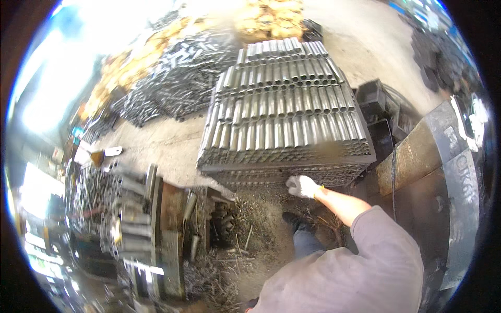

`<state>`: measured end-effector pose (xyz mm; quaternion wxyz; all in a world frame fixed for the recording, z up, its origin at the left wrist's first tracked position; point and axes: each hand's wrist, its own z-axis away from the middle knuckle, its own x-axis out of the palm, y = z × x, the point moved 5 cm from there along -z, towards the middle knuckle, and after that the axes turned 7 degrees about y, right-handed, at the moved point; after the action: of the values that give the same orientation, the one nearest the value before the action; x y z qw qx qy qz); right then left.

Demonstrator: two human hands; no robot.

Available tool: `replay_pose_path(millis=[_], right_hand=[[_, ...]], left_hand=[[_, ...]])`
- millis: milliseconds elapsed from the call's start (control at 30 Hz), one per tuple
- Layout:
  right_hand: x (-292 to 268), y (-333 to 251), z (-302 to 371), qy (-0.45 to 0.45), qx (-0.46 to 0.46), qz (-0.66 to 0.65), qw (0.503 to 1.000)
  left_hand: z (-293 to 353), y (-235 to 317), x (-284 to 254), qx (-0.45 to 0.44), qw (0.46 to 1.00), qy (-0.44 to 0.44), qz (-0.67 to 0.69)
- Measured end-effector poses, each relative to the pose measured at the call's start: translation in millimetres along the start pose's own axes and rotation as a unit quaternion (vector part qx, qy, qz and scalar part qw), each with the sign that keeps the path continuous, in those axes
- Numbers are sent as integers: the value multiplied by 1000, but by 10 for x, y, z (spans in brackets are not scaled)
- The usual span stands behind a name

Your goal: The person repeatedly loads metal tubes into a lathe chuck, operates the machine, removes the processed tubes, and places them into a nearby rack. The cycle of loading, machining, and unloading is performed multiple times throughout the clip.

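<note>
My right hand (301, 186), in a white glove with a yellow edge at the wrist, hangs in front of the near side of a large stack of metal tubes (284, 133). Its fingers look loosely curled, and nothing shows in them. Whether the glove touches the stack's lower edge, I cannot tell. The short, shiny grey tubes lie in stepped rows inside a dark metal frame (245, 168). My left hand is out of the picture.
On the left, a bench or rack holds more grey tubes (136, 229). Metal scraps (235, 258) litter the floor by my foot (295, 221). A dark loose heap of metal parts (177, 78) lies beyond. Dark bins (371, 99) and a large metal panel (459, 182) stand right.
</note>
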<state>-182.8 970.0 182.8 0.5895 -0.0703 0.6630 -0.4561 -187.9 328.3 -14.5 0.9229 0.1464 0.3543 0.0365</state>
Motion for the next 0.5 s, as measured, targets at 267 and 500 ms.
replay_pose_path(millis=[267,500], right_hand=[[-2908,1192,-1498,564,13,262,783],[-3911,2256,-2708,298,324,264,858]], left_hand=[[-1039,2270,-1086,56,992,60,96],[-1032,2726,-951,155,984,-3,92]])
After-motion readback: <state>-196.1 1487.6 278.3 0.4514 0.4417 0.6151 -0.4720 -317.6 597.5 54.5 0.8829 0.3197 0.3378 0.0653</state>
